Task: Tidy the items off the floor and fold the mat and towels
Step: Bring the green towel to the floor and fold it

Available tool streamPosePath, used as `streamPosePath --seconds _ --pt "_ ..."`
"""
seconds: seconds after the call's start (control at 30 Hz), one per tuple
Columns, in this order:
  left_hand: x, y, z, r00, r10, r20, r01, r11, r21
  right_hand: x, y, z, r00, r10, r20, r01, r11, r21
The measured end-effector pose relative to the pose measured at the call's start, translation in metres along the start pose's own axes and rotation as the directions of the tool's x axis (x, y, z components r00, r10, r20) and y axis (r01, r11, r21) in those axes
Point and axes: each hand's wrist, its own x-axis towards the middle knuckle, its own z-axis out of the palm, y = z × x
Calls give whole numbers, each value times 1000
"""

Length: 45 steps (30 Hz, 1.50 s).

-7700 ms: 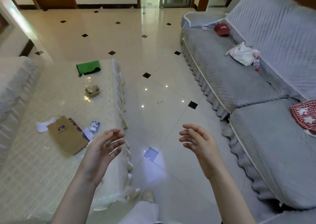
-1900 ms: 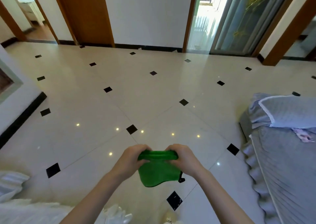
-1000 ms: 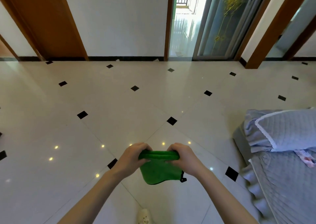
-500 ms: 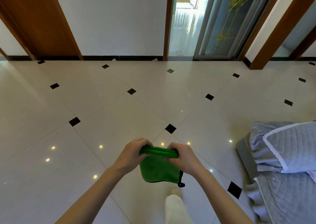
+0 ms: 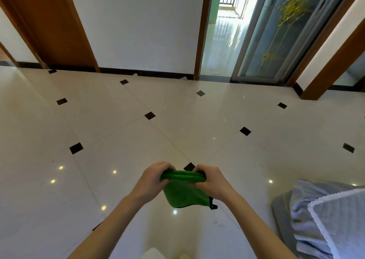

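No text, label, brand, number or sign can be read anywhere in the head view.

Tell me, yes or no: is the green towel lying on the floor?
No, both the left hand and right hand grip the green towel above the floor.
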Motion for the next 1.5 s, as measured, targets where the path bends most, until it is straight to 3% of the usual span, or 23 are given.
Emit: streamPosePath --seconds 0.33,0.7,1.1,1.5 --pt "106 -30 -11 999 1 44 -2 1000 12 102 17 -35 1000 -1 21 0 1000 30" --pt "260 -100 -76 997 62 48 -64 998 28 268 -12 -77 999 -19 -39 20 1000 20" --pt "396 -154 -107 996 29 88 -30 999 10 416 -14 -119 998 18 -58 -17 999 28" --pt "595 -174 -109 997 -16 82 17 1000 -5 588 22 -222 999 25 -37 -24 999 31"
